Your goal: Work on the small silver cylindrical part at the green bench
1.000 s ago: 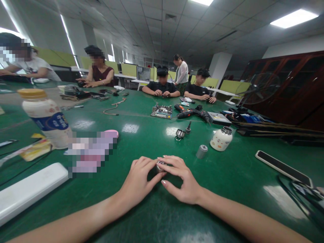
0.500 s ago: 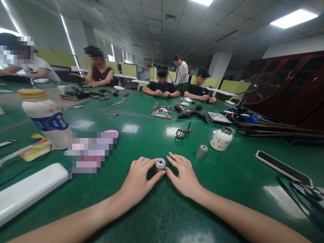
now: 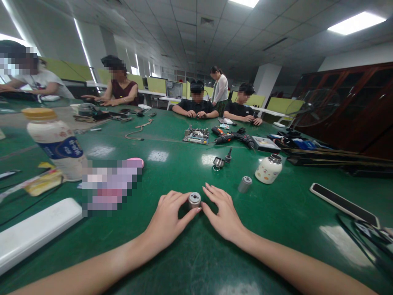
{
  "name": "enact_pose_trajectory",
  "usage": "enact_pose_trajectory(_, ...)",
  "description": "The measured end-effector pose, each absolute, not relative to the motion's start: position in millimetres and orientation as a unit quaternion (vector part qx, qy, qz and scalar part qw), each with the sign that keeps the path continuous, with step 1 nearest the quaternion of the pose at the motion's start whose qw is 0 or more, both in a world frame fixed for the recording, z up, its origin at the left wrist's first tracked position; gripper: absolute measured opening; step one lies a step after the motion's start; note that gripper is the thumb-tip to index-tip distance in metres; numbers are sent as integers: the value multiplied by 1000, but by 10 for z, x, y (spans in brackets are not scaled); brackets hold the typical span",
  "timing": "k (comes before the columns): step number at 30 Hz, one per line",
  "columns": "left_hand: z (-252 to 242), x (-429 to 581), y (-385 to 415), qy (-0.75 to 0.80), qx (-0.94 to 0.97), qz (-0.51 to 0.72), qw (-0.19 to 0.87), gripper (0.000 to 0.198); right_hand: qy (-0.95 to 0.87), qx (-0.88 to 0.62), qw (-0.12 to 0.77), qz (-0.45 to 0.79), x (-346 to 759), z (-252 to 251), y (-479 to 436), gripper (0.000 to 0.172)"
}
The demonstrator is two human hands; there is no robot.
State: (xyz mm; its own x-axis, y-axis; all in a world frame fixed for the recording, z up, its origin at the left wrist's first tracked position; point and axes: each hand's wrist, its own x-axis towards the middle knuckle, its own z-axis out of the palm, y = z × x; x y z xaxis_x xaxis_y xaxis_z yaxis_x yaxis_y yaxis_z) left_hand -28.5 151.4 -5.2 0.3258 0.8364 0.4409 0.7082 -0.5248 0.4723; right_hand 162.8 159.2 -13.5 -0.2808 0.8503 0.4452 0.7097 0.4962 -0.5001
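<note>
Lying at our far left on the green tabletop was a long white case. Just past it stood a big bottle with a yellow lid and a blue label. Next to that was a pink and purple thing, mostly blurred out. Then came our left hand, its thumb and fingers clamped around the sides of a small metal can. The can stood upright in front of us, between our two hands. Farther back lay a green circuit board. Our right hand was just beside the can, with its fingers apart. We could not tell if its thumb touched the can. Something tiny and dark showed at its fingertips, too small for us to name. Beyond that hand sat a shiny metal cup. To its right we had another metal can, then a white jar with little pictures. Last, at the right, lay a flat phone with a black face.
</note>
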Motion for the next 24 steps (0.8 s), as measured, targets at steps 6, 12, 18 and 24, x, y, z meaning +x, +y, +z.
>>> enact_pose_trajectory(6, -56, -291, 1523, 463, 815, 330, 111, 24, -840, -348, 408, 88, 1642, -2, 1509, 55)
enact_pose_trajectory(12, -57, -291, 1510, 438, 823, 344, 109, 22, -877, -263, 395, 75, 1623, 3, 1475, 58)
enact_pose_trajectory(18, -62, -299, 1513, 439, 826, 337, 112, 22, -874, -269, 395, 80, 1619, 13, 1484, 55)
enact_pose_trajectory(24, -56, -299, 1516, 439, 829, 328, 113, 20, -869, -283, 396, 82, 1616, 23, 1474, 52)
